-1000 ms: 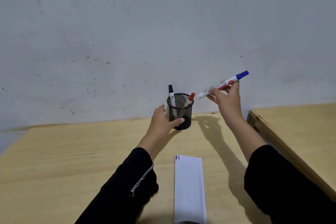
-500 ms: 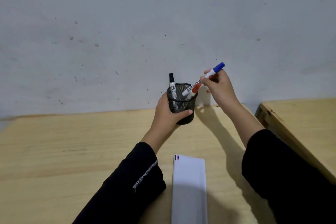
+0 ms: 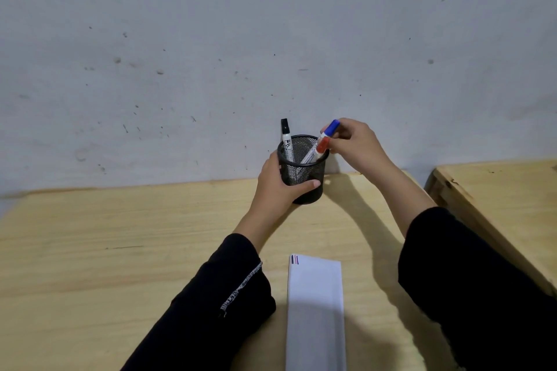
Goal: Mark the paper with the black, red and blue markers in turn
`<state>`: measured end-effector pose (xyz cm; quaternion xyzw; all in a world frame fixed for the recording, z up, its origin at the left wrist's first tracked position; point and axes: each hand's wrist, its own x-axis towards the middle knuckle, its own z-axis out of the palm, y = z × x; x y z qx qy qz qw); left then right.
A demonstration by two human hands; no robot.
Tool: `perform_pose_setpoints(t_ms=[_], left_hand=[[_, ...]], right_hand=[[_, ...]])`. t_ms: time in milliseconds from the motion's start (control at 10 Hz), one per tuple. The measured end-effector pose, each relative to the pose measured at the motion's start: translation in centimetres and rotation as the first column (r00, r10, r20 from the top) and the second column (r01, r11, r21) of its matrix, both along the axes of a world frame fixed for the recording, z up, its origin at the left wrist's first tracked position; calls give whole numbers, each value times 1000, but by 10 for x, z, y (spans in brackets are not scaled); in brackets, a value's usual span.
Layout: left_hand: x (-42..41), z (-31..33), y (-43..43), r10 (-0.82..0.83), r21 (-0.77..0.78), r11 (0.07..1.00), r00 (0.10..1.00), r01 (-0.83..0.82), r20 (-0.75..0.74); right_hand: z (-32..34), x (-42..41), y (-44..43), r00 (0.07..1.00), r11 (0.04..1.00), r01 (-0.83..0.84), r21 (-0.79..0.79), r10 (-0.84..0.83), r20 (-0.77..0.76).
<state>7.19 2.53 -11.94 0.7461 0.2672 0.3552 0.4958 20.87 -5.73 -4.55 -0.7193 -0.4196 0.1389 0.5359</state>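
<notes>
Now the right hand (image 3: 357, 144) has dropped the blue marker (image 3: 324, 138) into the mesh cup (image 3: 304, 178), fingertips still pinching its cap; left hand (image 3: 278, 187) wraps the cup. Paper (image 3: 315, 310) on the worktop (image 3: 120, 250) shows three marks, so marking looks done.

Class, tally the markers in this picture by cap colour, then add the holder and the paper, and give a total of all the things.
Black marker: 1
Red marker: 1
Blue marker: 1
Mesh holder: 1
Paper: 1
Total: 5
</notes>
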Motion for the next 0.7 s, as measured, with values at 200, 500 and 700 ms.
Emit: perform_pose_setpoints(t_ms=[200, 500, 700], left_hand=[[1, -1, 0, 17, 15, 1000, 1000, -16, -8], [-5, 6, -6, 36, 34, 999, 997, -33, -71], [-31, 30, -19, 49, 62, 997, 988, -40, -147]], right_hand=[[-5, 0, -3, 999, 1000, 18, 15, -17, -43], [1, -4, -20, 993, 999, -28, 27, 31, -112], [11, -9, -44, 991, 1000, -11, -14, 9, -134]])
